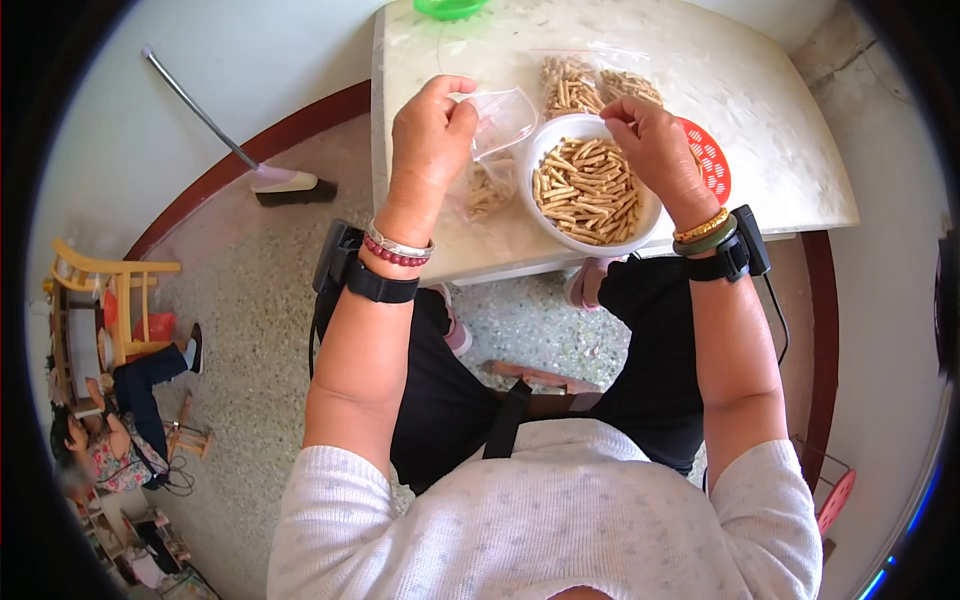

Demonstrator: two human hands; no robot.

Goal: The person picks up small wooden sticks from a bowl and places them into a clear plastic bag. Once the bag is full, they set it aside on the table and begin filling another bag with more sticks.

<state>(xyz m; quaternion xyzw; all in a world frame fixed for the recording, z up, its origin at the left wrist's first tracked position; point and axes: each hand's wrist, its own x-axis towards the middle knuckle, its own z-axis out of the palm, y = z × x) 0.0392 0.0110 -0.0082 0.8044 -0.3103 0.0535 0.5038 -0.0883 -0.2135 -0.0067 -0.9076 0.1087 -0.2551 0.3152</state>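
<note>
My left hand (435, 130) pinches the edge of a clear plastic bag (503, 120), which hangs open over the table's left part. Above the right rim of a white bowl (535, 205), my right hand (655, 150) has its fingers pressed together; what they hold, if anything, is too small to make out. Short tan sticks (588, 190) fill much of the bowl. Below the clear bag lies a bag with some sticks (490, 187). Behind the bowl are two filled bags of sticks (572, 87). A red perforated basket (710, 160) is partly hidden behind my right hand.
The pale table (780, 150) has its front edge close to my knees. A green dish (450, 8) is at its back left. On the floor at the left is a broom (285, 182). Farther left, a person (120, 450) sits near wooden chairs (125, 300).
</note>
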